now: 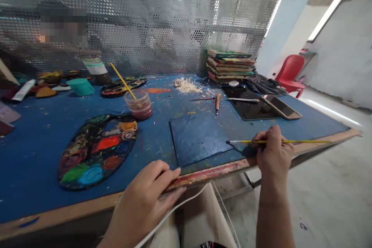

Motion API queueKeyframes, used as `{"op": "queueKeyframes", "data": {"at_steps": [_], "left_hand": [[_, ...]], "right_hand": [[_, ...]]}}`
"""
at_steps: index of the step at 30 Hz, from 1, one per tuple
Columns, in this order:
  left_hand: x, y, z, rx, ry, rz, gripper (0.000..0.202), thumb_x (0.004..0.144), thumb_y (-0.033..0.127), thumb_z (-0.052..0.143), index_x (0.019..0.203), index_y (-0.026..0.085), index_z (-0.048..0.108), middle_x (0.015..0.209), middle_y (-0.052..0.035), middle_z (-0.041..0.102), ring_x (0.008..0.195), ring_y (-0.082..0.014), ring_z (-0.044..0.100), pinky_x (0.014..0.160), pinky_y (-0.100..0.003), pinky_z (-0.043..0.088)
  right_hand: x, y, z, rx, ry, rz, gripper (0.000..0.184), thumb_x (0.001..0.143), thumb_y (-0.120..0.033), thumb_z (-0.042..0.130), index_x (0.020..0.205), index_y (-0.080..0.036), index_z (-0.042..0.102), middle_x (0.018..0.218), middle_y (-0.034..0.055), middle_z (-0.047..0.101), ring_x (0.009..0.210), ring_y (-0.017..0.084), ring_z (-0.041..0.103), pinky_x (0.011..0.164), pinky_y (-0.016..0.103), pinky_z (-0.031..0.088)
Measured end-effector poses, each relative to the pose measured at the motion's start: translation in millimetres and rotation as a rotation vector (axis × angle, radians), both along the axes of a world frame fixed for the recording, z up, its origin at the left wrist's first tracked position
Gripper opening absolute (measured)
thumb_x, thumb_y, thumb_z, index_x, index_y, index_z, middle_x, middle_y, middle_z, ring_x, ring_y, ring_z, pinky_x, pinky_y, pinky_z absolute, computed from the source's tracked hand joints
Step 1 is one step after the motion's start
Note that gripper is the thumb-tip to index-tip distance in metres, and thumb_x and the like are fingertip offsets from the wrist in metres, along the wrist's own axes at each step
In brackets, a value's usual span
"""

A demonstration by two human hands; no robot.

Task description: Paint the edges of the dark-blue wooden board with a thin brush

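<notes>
While the left hand (pixel 151 197), fingers unclenched, steadies the blue-painted board (pixel 200 137) by its corner, the right hand (pixel 273 153) pinches a yellow paintbrush (pixel 305 141) against its edge.

Paintbrush (pixel 305 141): thin yellow handle, dark tip; held level in the right hand (pixel 274 151), tip touching the board's right edge
Board (pixel 199 137): square, painted dark blue, glossy; lies flat on the table (pixel 43 135), by its near edge
</notes>
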State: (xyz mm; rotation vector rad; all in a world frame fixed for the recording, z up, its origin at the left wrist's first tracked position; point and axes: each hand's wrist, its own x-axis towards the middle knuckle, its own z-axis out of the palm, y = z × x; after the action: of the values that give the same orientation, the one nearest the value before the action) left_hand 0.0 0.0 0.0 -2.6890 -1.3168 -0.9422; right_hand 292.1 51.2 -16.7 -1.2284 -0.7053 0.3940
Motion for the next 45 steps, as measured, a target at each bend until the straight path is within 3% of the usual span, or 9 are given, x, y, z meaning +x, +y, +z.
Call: {"op": "queueKeyframes", "data": {"at_steps": [12, 22, 29, 33, 36, 38, 40, 43, 45], "left_hand": [[0, -1, 2.3, -0.033, -0.010, 0.011, 0.018, 0.092, 0.034, 0.056, 0.104, 0.024, 0.065, 0.088, 0.0000, 0.060, 0.075, -0.0121, 0.062, 0.066, -0.023, 0.052], [0, 0, -0.1, -0.012, -0.014, 0.003, 0.018, 0.093, 0.035, 0.056, 0.103, 0.024, 0.065, 0.089, -0.0002, 0.060, 0.075, -0.0127, 0.062, 0.067, -0.025, 0.053], [-1, 0, 0.6, -0.007, -0.015, -0.004, 0.018, 0.093, 0.036, 0.055, 0.101, 0.023, 0.065, 0.087, -0.0003, 0.059, 0.074, -0.0125, 0.062, 0.065, -0.025, 0.053], [0, 0, 1.1, 0.006, -0.004, -0.006, 0.019, 0.095, 0.036, 0.053, 0.103, 0.023, 0.064, 0.088, 0.0000, 0.059, 0.074, -0.0121, 0.061, 0.065, -0.024, 0.052], [0, 1, 0.8, 0.009, 0.013, -0.005, 0.021, 0.095, 0.038, 0.051, 0.102, 0.022, 0.063, 0.087, -0.0003, 0.058, 0.073, -0.0121, 0.061, 0.064, -0.025, 0.052], [0, 1, 0.3, 0.015, 0.021, -0.005, 0.022, 0.095, 0.038, 0.051, 0.101, 0.022, 0.063, 0.087, -0.0006, 0.058, 0.073, -0.0123, 0.062, 0.064, -0.025, 0.053], [0, 1, -0.2, 0.024, 0.027, -0.009, 0.022, 0.096, 0.038, 0.049, 0.101, 0.021, 0.063, 0.087, -0.0008, 0.058, 0.073, -0.0123, 0.062, 0.065, -0.025, 0.053], [1, 1, -0.4, 0.017, 0.042, -0.016, 0.024, 0.098, 0.036, 0.045, 0.105, 0.022, 0.063, 0.086, -0.0010, 0.059, 0.073, -0.0124, 0.062, 0.065, -0.025, 0.053], [1, 1, -0.3, 0.021, 0.041, -0.013, 0.023, 0.098, 0.036, 0.046, 0.105, 0.022, 0.063, 0.086, -0.0009, 0.059, 0.073, -0.0125, 0.061, 0.065, -0.026, 0.052]], "right_hand": [[1, 2, -0.8, -0.033, -0.027, -0.059, 0.056, 0.080, -0.068, 0.055, 0.054, -0.018, 0.056, 0.044, -0.0001, 0.052, 0.040, 0.010, 0.043, 0.040, 0.026, 0.028], [1, 1, -1.1, 0.002, -0.026, -0.087, 0.055, 0.082, -0.065, 0.054, 0.052, -0.020, 0.053, 0.045, -0.0011, 0.052, 0.045, 0.011, 0.046, 0.049, 0.027, 0.037], [1, 4, 0.5, 0.066, 0.027, -0.085, 0.048, 0.085, -0.054, 0.055, 0.051, -0.021, 0.048, 0.044, -0.0029, 0.048, 0.043, 0.010, 0.043, 0.048, 0.026, 0.038], [-3, -2, -0.9, 0.011, -0.053, -0.105, 0.053, 0.086, -0.060, 0.051, 0.053, -0.018, 0.053, 0.045, -0.0011, 0.051, 0.042, 0.010, 0.045, 0.045, 0.025, 0.037], [-22, -19, -5.4, -0.024, -0.185, -0.118, 0.050, 0.090, -0.053, 0.050, 0.058, -0.016, 0.060, 0.048, -0.0005, 0.056, 0.041, 0.009, 0.048, 0.041, 0.023, 0.035], [-44, -35, -7.4, 0.050, -0.345, -0.032, 0.039, 0.093, -0.038, 0.051, 0.063, -0.017, 0.064, 0.053, -0.0011, 0.060, 0.045, 0.009, 0.053, 0.043, 0.021, 0.039], [-67, -51, -7.1, 0.204, -0.536, 0.183, 0.028, 0.093, -0.022, 0.050, 0.070, -0.018, 0.065, 0.059, -0.0018, 0.063, 0.053, 0.009, 0.059, 0.052, 0.021, 0.046], [-86, -66, -6.6, 0.353, -0.702, 0.442, 0.018, 0.091, -0.012, 0.050, 0.086, -0.017, 0.067, 0.073, 0.0006, 0.070, 0.068, 0.011, 0.066, 0.064, 0.023, 0.053], [-83, -70, -10.2, 0.340, -0.704, 0.412, 0.018, 0.090, -0.011, 0.051, 0.088, -0.017, 0.067, 0.076, 0.0009, 0.070, 0.074, 0.012, 0.067, 0.067, 0.023, 0.054]]}}
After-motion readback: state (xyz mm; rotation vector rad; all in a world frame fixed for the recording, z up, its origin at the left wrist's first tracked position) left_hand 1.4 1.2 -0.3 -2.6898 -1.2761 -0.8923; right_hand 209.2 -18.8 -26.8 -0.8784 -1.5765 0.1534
